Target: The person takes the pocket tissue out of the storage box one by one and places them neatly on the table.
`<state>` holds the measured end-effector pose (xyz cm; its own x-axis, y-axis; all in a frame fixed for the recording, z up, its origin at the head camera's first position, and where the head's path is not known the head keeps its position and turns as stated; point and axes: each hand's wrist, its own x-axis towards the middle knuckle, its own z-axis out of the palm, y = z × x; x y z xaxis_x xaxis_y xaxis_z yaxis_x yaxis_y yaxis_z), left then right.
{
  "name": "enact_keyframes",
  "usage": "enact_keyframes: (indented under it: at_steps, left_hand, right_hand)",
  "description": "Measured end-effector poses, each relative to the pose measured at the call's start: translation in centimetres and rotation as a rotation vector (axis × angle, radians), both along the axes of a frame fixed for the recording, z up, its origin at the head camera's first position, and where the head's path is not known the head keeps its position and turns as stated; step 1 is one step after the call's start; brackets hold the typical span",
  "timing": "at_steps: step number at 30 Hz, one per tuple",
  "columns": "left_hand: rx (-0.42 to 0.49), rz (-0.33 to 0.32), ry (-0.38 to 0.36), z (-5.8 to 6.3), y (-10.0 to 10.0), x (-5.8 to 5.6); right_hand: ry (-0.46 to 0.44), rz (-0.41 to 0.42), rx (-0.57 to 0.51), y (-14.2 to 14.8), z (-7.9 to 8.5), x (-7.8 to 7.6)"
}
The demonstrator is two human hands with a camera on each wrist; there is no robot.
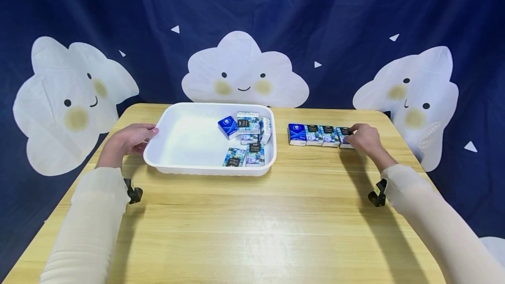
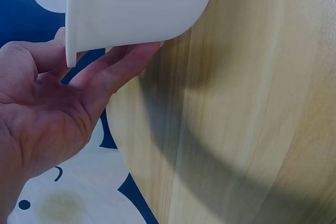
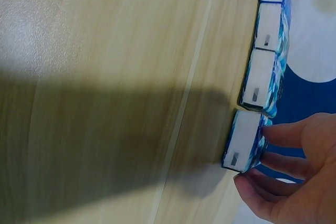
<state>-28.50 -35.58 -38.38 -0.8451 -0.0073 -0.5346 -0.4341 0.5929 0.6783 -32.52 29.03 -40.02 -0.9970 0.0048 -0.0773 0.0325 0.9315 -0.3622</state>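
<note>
At the left end of a white plastic tray [image 1: 209,171], my left hand [image 1: 128,140] grips the rim, thumb over the edge and fingers beneath in the left wrist view. Inside the tray's right part lie several floral tissue packs [image 1: 255,154] and one dark blue tissue pack [image 1: 227,127], loosely heaped. On the table to the right, a blue tissue pack [image 1: 296,134] and floral packs [image 1: 328,136] stand side by side in a row. My right hand [image 1: 364,138] pinches the rightmost floral tissue pack [image 3: 244,140], which has a narrow gap to its neighbour.
The light wooden table [image 1: 252,227] runs from the tray toward the front. Behind it hangs a dark blue curtain [image 1: 252,3] with smiling white clouds. Each wrist carries a small black camera mount [image 1: 133,192].
</note>
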Motion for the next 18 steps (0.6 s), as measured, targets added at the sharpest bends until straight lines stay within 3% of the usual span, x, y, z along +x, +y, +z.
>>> enact_keyframes:
  at_steps: [18]
  left_hand:
    - [0.016,0.017,-0.011,0.14,0.09,-0.03]
  right_hand:
    - [0.004,0.014,-0.01,-0.31,0.09,-0.09]
